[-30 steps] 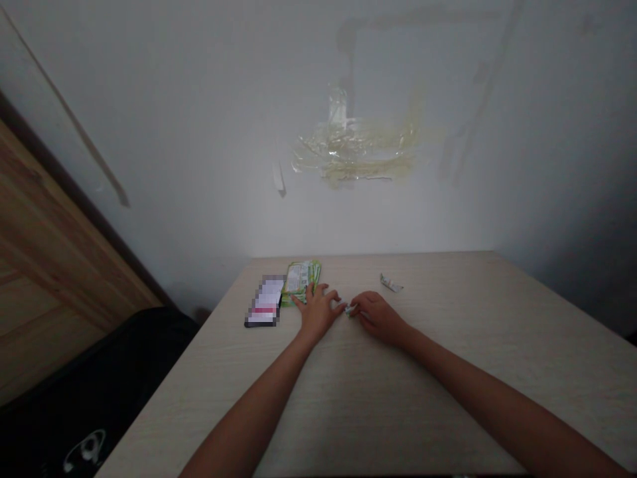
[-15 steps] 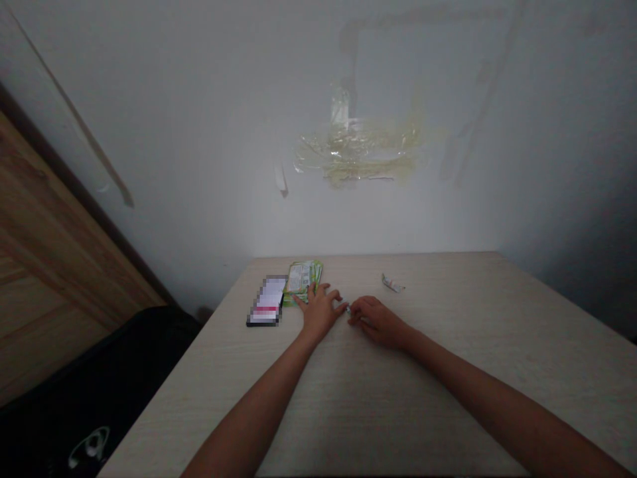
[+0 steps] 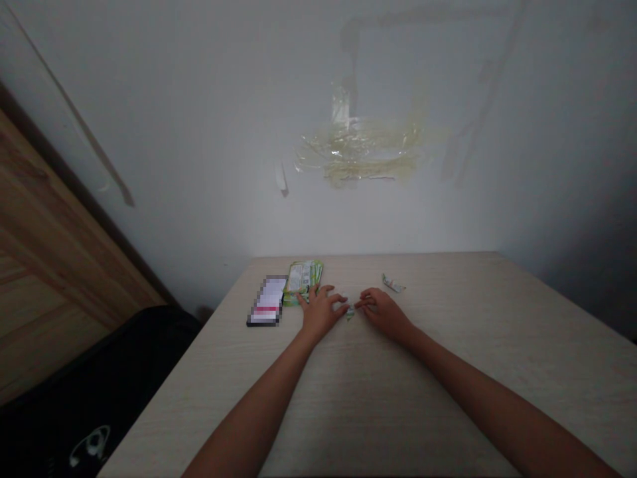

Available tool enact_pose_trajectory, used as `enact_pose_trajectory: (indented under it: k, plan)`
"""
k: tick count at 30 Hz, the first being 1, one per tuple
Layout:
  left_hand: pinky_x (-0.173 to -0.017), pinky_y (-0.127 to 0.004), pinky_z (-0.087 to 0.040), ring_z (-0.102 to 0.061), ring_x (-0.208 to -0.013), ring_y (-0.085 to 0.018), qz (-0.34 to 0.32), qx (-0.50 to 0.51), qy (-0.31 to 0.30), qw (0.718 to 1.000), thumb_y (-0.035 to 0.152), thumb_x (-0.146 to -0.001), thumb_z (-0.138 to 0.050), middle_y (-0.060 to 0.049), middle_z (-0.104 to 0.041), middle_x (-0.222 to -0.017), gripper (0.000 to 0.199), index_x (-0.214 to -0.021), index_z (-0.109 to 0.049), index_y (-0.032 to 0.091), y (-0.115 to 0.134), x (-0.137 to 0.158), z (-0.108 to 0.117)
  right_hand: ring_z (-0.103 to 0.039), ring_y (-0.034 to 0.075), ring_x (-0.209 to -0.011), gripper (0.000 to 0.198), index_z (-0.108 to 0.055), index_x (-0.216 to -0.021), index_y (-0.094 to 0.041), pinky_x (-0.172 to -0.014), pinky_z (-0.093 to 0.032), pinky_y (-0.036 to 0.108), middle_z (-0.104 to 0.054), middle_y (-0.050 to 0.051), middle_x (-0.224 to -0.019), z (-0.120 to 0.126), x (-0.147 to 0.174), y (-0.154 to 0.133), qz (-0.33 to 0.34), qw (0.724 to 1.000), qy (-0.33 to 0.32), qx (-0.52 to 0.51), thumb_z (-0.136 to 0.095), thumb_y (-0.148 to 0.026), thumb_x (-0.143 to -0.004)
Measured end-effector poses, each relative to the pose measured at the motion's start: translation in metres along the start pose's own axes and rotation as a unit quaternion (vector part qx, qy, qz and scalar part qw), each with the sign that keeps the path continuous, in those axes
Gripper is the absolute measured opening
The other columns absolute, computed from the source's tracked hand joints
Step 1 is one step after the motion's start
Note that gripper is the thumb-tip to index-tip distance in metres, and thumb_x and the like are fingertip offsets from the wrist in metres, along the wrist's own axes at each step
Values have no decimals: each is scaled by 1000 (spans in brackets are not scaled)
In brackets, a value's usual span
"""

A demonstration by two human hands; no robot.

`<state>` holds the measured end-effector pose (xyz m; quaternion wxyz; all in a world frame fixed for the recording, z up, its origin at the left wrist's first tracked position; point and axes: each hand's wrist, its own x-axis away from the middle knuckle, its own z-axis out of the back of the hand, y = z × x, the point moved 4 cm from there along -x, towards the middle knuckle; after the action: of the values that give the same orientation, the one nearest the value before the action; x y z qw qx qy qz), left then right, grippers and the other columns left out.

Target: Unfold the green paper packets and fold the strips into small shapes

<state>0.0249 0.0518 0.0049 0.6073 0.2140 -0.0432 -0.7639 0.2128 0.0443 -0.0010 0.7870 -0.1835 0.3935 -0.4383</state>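
Note:
A small, crumpled white-and-green wrapper lies on the table between my two hands. My left hand has its thumb and forefinger pinched at the wrapper's left side. Its other fingers are spread towards a stack of green-and-white printed packets, overlapping the near right corner. At the wrapper's right edge, my right hand has its fingers drawn together and bent. Whether anything is between those fingertips is too small to see. Beyond the right hand rests a twisted strip of similar wrapper.
A phone with a blurred, lit screen lies left of the packets. The pale wooden table meets a wall with peeling tape at the back. A dark bag-like item and wooden panel stand to the left.
My right hand has shifted slightly right and away from me, so more of the small wrapper shows between the hands. The left hand has barely moved.

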Motion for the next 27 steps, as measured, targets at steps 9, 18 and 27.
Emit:
enact_pose_trajectory:
  k: [9, 18, 27]
  plan:
    - [-106, -78, 1, -19, -144, -38, -9, -29, -63, 998, 72, -75, -57, 1, -42, -150, 46, -116, -64, 51, -2, 1, 2, -68, 19, -88, 12, -57, -96, -21, -85, -52, 35, -67, 5, -97, 1, 3, -3, 3, 1000, 0, -21, -60, -21, -84]
    - [-106, -75, 6, -12, -147, -37, 5, -34, -108, 994, 77, -70, -58, -1, -35, -155, 57, -120, -60, 52, -3, -2, 6, -62, 23, -101, 4, -61, -90, -19, -93, -47, 39, -67, 9, -100, 0, -1, -10, 63, 991, -2, 119, -61, -20, -86]
    - [-106, -75, 6, -13, -147, -40, 0, -24, -105, 994, 73, -70, -60, 2, -35, -155, 53, -119, -62, 52, -1, -2, 7, -59, 23, -106, 14, -63, -98, -20, -97, -42, 40, -66, 10, -103, -5, -5, -4, 58, 981, -6, 184, -55, -31, -94]
